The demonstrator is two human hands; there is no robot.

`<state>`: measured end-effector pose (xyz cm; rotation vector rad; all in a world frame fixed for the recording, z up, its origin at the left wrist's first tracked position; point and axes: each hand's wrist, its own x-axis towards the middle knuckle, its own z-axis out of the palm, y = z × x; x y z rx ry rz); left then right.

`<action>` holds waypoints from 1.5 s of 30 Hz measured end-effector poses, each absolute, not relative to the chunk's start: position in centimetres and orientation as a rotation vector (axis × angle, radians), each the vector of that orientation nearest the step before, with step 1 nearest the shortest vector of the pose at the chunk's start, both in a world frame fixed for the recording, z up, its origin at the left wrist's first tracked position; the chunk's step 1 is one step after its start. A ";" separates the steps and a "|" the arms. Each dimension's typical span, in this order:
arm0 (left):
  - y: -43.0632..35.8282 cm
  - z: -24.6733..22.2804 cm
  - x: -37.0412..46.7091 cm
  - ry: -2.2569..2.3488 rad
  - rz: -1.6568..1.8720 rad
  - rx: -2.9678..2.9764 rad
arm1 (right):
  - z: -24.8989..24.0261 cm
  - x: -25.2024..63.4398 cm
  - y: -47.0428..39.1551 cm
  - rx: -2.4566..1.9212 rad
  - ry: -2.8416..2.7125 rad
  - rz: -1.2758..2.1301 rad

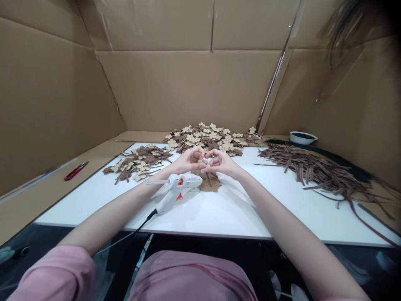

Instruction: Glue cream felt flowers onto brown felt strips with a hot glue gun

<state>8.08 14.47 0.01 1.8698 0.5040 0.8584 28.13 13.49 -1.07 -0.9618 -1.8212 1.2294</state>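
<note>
Between my two hands is a small beige fabric flower (203, 163), and a thin brown strip (209, 179) hangs down below it. My left hand (189, 160) pinches the flower from the left with curled fingers. From the other side, the thumb and fingertips of my right hand (221, 162) close on its edge. Just in front of my hands lies a white hot glue gun (177, 191) with an orange trigger, its nozzle end beside a brown flat piece (210, 186) on the white board. How the strip joins the flower is too small to make out.
Beige and brown flowers form a large pile (206, 140) at the back. A smaller pile of stemmed flowers (140, 161) lies left, near a red cutter (75, 171). Brown strips (313, 165) and a white bowl (303, 138) are right. Cardboard walls (188, 88) surround the table.
</note>
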 end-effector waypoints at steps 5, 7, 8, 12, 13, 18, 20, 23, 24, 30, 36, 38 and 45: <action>14.1 0.3 8.2 0.511 0.871 1.842 | -1.0 28.0 13.4 -0.930 -1.819 1.239; 14.0 0.3 8.2 0.519 0.876 1.838 | -1.0 28.0 13.4 -0.924 -1.809 1.249; 14.0 0.3 8.2 0.523 0.875 1.841 | -1.0 28.0 13.4 -0.922 -1.805 1.253; 14.0 0.4 8.2 0.519 0.870 1.835 | -1.1 28.0 13.5 -0.899 -1.807 1.265; 14.0 0.3 8.2 0.519 0.872 1.826 | -1.2 28.0 13.5 -0.898 -1.808 1.264; 14.4 -0.1 8.3 0.539 0.889 1.778 | -1.1 28.0 13.5 -0.917 -1.805 1.262; 14.6 -0.3 8.2 0.544 0.897 1.765 | -1.0 28.0 13.4 -0.919 -1.806 1.261; 14.5 -0.3 8.3 0.545 0.894 1.762 | -1.0 28.0 13.4 -0.930 -1.807 1.260; 14.5 -0.2 8.3 0.541 0.894 1.762 | -1.0 28.1 13.4 -0.932 -1.808 1.261; 14.3 -0.1 8.3 0.532 0.886 1.772 | -1.1 28.1 13.6 -0.932 -1.809 1.260; 14.9 -0.6 8.2 0.515 0.874 1.802 | -1.2 28.1 13.7 -0.929 -1.819 1.251; 15.1 -0.8 8.2 0.511 0.879 1.822 | -1.3 28.2 13.7 -0.927 -1.822 1.247; 15.2 -0.8 8.3 0.509 0.890 1.820 | -1.4 28.2 13.9 -0.881 -1.845 1.249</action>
